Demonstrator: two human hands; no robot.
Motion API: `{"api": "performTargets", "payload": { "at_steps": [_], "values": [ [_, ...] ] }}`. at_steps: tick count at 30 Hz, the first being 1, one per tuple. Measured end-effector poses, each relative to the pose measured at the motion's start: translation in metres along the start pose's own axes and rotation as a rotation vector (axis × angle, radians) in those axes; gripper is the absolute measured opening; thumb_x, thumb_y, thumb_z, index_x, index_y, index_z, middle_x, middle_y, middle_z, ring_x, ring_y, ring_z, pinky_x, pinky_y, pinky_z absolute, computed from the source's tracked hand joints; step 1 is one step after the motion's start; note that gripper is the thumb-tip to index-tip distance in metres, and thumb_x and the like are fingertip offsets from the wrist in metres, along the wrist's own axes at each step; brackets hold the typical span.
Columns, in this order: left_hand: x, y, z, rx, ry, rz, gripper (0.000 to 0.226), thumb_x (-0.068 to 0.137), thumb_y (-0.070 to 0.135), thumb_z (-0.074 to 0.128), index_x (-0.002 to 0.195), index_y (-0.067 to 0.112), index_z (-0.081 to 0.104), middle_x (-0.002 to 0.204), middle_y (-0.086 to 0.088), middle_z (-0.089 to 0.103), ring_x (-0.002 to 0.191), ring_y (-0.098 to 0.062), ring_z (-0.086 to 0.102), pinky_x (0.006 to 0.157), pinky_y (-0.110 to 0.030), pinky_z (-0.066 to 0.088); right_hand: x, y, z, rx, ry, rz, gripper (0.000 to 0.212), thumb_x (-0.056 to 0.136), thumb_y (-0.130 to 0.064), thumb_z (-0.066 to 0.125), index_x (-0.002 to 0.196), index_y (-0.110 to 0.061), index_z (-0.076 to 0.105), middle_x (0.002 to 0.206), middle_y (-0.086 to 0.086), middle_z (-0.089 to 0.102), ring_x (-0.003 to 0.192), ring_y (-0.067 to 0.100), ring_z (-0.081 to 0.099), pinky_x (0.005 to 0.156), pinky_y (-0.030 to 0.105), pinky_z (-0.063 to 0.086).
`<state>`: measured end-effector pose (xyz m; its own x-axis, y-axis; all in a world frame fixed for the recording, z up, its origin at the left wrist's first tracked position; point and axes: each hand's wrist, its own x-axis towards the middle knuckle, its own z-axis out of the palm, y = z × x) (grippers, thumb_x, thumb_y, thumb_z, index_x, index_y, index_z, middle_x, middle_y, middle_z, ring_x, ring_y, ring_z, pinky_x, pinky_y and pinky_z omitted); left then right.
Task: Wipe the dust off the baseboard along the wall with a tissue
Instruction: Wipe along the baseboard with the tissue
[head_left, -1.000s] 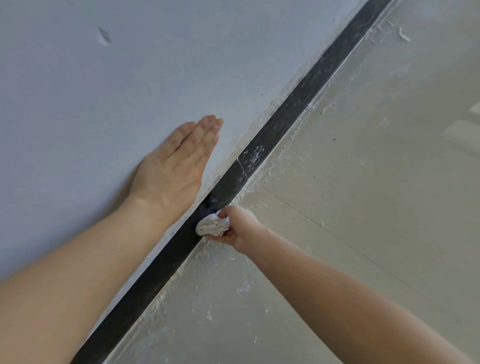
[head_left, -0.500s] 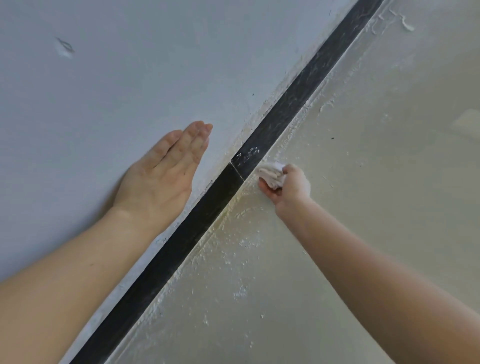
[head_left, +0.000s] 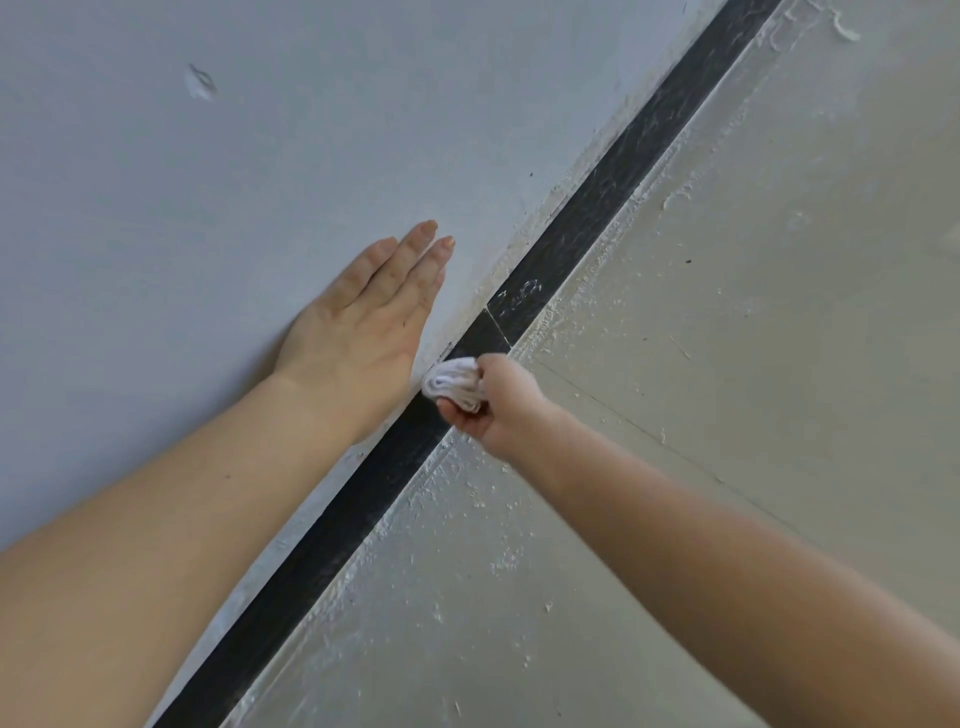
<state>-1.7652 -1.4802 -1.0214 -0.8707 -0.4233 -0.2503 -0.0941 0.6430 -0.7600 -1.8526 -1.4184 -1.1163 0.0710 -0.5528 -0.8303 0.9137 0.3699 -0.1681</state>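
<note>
A black baseboard (head_left: 582, 234) runs diagonally from the lower left to the upper right, between the grey wall and the pale floor. It has a joint near the middle and dusty streaks further up. My right hand (head_left: 498, 405) grips a folded white tissue (head_left: 452, 383) and presses it against the baseboard just below the joint. My left hand (head_left: 363, 322) lies flat on the wall with its fingers straight, right beside the tissue.
The grey wall (head_left: 260, 156) has a small chipped mark (head_left: 200, 83) at the upper left. The floor (head_left: 727, 338) carries white plaster crumbs and dust along the baseboard's lower edge.
My right hand has slid the tissue back down the baseboard, from above the joint to just below it, after moving up it before. My left hand stays flat on the wall.
</note>
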Motion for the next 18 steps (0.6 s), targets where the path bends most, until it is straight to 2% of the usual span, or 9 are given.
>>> {"api": "performTargets", "payload": {
  "at_steps": [3,7,8,10,12,13,16,18],
  "values": [
    [0.0,-0.002,-0.002,-0.043,-0.03,0.007,0.062,0.091,0.017,0.008,0.145,0.001,-0.018,0.152,-0.011,-0.03,0.138,-0.027,-0.031,0.103,-0.041,-0.029,0.002,-0.03,-0.007,-0.048,0.034,-0.093,0.026,0.095,-0.006,0.046,0.119,-0.001,0.057,0.117,0.019,0.061,0.067,0.019,0.06,0.051,0.021,0.055],
    [0.001,-0.003,-0.007,-0.064,-0.075,0.019,0.063,0.092,0.017,0.009,0.143,0.001,-0.024,0.15,-0.009,-0.035,0.136,-0.026,-0.035,0.102,-0.039,-0.031,0.002,-0.074,-0.022,0.06,0.052,-0.276,0.025,0.097,-0.006,0.043,0.118,0.0,0.055,0.118,0.02,0.059,0.072,0.021,0.06,0.053,0.021,0.056],
    [0.002,-0.003,-0.007,-0.075,-0.072,0.019,0.063,0.093,0.017,0.011,0.142,0.001,-0.025,0.149,-0.01,-0.036,0.135,-0.026,-0.036,0.103,-0.039,-0.031,0.003,-0.084,-0.028,0.128,0.063,-0.329,0.023,0.096,-0.005,0.044,0.114,0.002,0.056,0.116,0.021,0.06,0.074,0.022,0.061,0.054,0.024,0.058],
    [0.001,-0.003,-0.003,-0.088,-0.051,0.02,0.063,0.094,0.017,0.013,0.142,0.0,-0.025,0.148,-0.011,-0.037,0.134,-0.027,-0.038,0.107,-0.04,-0.027,0.002,-0.096,-0.038,0.26,0.071,-0.402,0.017,0.095,-0.004,0.046,0.107,0.001,0.056,0.104,0.019,0.061,0.077,0.024,0.062,0.067,0.03,0.059],
    [0.0,-0.002,-0.002,-0.093,-0.027,0.031,0.065,0.094,0.018,0.013,0.141,-0.001,-0.026,0.147,-0.012,-0.039,0.133,-0.028,-0.039,0.111,-0.041,-0.023,0.001,-0.092,-0.047,0.281,0.12,-0.383,0.015,0.097,-0.009,0.046,0.111,-0.006,0.052,0.093,0.016,0.057,0.075,0.025,0.061,0.074,0.033,0.058],
    [-0.001,-0.001,-0.001,-0.094,-0.016,0.035,0.065,0.093,0.018,0.013,0.141,-0.001,-0.026,0.147,-0.012,-0.039,0.133,-0.029,-0.039,0.112,-0.041,-0.022,0.002,-0.083,-0.049,0.23,0.131,-0.342,0.016,0.097,-0.012,0.046,0.112,-0.008,0.05,0.093,0.015,0.056,0.075,0.025,0.061,0.072,0.033,0.058],
    [-0.001,0.001,-0.001,-0.099,0.02,0.031,0.063,0.091,0.014,0.01,0.141,0.0,-0.025,0.148,-0.011,-0.036,0.134,-0.028,-0.038,0.109,-0.04,-0.025,0.003,-0.047,-0.042,-0.05,0.013,-0.181,0.025,0.097,-0.017,0.045,0.118,-0.005,0.052,0.095,0.017,0.058,0.068,0.024,0.06,0.056,0.031,0.056],
    [-0.001,0.001,0.001,-0.106,0.078,0.018,0.063,0.09,0.012,0.012,0.144,0.0,-0.016,0.152,-0.01,-0.028,0.138,-0.027,-0.032,0.111,-0.039,-0.023,0.007,-0.04,-0.026,-0.165,-0.036,-0.148,0.029,0.097,-0.015,0.045,0.121,-0.002,0.052,0.099,0.018,0.06,0.067,0.023,0.061,0.05,0.027,0.056]
  ]
}}
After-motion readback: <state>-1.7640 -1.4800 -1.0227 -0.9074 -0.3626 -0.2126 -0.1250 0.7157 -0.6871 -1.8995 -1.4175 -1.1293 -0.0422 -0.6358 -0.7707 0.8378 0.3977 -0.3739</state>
